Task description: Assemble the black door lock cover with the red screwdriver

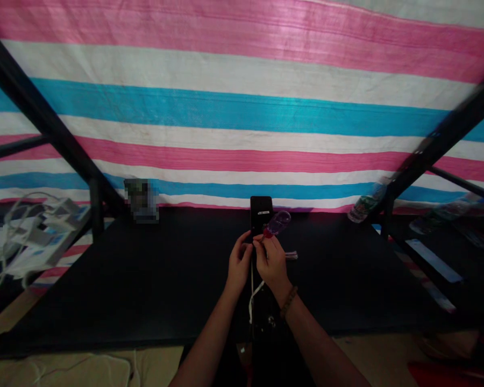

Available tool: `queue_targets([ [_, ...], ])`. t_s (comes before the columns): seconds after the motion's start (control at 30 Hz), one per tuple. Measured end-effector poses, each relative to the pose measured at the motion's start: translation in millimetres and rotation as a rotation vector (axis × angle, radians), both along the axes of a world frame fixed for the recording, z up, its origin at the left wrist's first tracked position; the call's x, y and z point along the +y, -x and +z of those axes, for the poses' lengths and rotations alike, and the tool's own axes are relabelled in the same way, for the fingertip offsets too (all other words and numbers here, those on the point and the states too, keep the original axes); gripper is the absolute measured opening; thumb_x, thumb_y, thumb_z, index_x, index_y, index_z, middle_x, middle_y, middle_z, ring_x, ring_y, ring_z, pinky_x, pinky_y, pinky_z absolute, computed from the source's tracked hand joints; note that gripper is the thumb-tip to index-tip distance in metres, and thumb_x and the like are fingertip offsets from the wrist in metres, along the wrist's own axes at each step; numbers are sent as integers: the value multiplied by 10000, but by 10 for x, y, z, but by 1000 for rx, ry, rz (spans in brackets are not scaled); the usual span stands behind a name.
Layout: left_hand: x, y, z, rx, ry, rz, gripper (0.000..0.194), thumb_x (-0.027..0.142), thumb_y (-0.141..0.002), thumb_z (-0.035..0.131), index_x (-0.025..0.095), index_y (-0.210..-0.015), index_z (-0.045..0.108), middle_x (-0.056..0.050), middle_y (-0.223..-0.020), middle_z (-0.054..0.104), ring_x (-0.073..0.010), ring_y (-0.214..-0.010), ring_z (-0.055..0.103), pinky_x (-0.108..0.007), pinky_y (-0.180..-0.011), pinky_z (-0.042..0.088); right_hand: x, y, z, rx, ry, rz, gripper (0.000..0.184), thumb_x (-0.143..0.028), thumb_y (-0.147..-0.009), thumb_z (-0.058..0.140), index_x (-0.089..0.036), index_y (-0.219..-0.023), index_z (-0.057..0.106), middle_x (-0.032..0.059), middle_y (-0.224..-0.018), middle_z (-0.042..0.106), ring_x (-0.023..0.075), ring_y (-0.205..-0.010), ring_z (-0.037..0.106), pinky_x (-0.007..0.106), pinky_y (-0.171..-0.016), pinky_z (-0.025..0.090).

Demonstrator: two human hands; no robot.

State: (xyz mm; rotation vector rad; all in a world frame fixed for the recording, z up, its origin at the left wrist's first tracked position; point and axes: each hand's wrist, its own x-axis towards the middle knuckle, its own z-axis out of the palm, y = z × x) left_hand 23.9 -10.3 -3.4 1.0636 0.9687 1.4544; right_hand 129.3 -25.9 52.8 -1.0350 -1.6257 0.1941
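Observation:
In the head view, my right hand (272, 260) is closed around the red collar and shaft end of what looks like a screwdriver (280, 222). Its clear purple handle points up and away to the right. My left hand (239, 260) has its thumb and finger bent against the left edge of a flat black phone-like device (260, 207), which bears a small white label. The lower part of the device and the tool's tip are hidden by my fingers. Below my hands hangs a white cord or strap (254, 301). A small pale strip (291, 255) lies just right of my right hand.
The black table (165, 285) carries a blurred-out object (142, 201) at back left and a plastic bottle (362, 208) at back right. White cables and boxes (44, 236) crowd the left side. Another bottle (438, 215) lies at right. Black frame bars (52, 129) slope at both sides.

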Motion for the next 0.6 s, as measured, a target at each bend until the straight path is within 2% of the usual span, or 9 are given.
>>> queue_targets([
  [0.23,-20,-10,-28,131,-131,42,288,431,-884,662,199,-1048,709,-99,-1154,700,-251,-1105,647,-366,-999,475,-9,-7,-46,72,-8,-60,170,-223,-1000,483,-226,-943,643,62,-883,690,216,-854,671,354,-777,548],
  [0.37,-19,-13,-45,138,-126,44,290,446,-848,704,188,-976,735,-136,-1271,672,-283,-1137,650,-383,-985,493,-12,-9,-22,108,3,-47,163,-217,-993,477,-222,-939,631,61,-879,682,210,-844,667,341,-771,543],
  [0.6,-48,-17,-27,140,-108,56,312,479,-840,701,183,-931,733,-167,-1333,658,-316,-1182,646,-433,-1035,470,-1,-14,-16,185,51,-92,145,-236,-995,470,-216,-943,603,47,-876,674,194,-823,664,310,-752,524],
])
